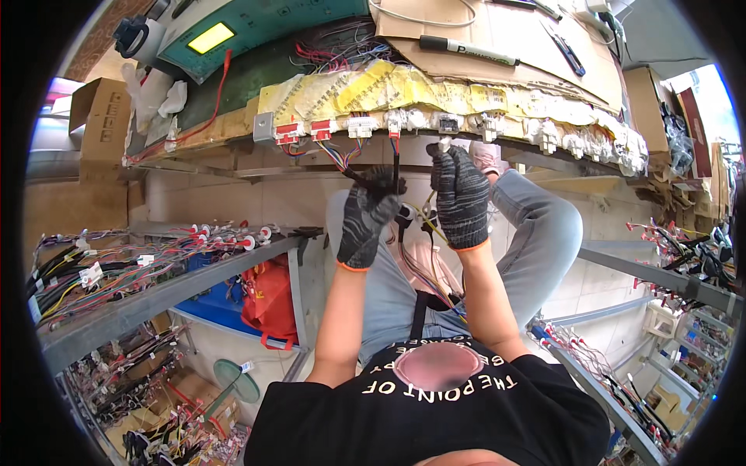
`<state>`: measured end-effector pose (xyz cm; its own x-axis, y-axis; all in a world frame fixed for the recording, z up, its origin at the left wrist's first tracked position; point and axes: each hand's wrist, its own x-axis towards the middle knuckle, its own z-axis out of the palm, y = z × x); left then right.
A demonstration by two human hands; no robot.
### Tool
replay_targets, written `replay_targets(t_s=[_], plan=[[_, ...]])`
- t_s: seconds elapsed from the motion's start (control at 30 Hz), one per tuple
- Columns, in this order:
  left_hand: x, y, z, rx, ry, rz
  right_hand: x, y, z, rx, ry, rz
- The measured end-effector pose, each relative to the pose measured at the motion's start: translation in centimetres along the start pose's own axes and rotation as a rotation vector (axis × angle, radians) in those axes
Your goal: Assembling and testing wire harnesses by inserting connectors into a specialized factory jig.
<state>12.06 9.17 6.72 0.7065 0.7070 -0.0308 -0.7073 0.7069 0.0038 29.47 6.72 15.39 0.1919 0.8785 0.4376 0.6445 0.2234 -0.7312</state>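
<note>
Working along the front of the green-topped bench (256, 70), I begin at the red-and-white connectors (321, 130) on the left, part of a row fixed along the edge. Next comes my left hand (368, 221), its gloved fingers drawn in narrow beside the dark wires (396, 159); glove and wires blend, so I cannot tell whether it grips them. Best, I think, to let those wires hang without a sideways tug. My right hand (461, 194), gloved too, pinches a small white plug (444, 144) at its fingertips, just below the dark connector (448, 123); whether plug and connector touch, I cannot tell. Good handling here would mean holding the plug square, by its housing rather than its wires.

As for writing, left to right again: printed marks on the cardboard box (105, 124), small markings near the lit screen (211, 37) of the teal instrument (272, 27), print across the yellow tape (373, 85), big pale letters on my black T-shirt (334, 427), and lettering along the marker (470, 51)
</note>
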Motion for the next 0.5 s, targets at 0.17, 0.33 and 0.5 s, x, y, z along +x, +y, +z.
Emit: replay_targets(t_s=[0.17, 0.33, 0.5], plan=[[3.0, -1.6, 6.2, 1.035, 0.437, 0.559, 0.0, 0.9, -0.1, 0.108, -0.060, 0.019], [5.1, -2.5, 7.4, 0.889, 0.620, 0.650, 0.7, 0.6, -0.1, 0.255, -0.024, 0.135], [6.3, -2.8, 6.7, 0.887, 0.724, 0.818, 0.3, 0.8, 0.4, 0.965, -0.087, 0.505]])
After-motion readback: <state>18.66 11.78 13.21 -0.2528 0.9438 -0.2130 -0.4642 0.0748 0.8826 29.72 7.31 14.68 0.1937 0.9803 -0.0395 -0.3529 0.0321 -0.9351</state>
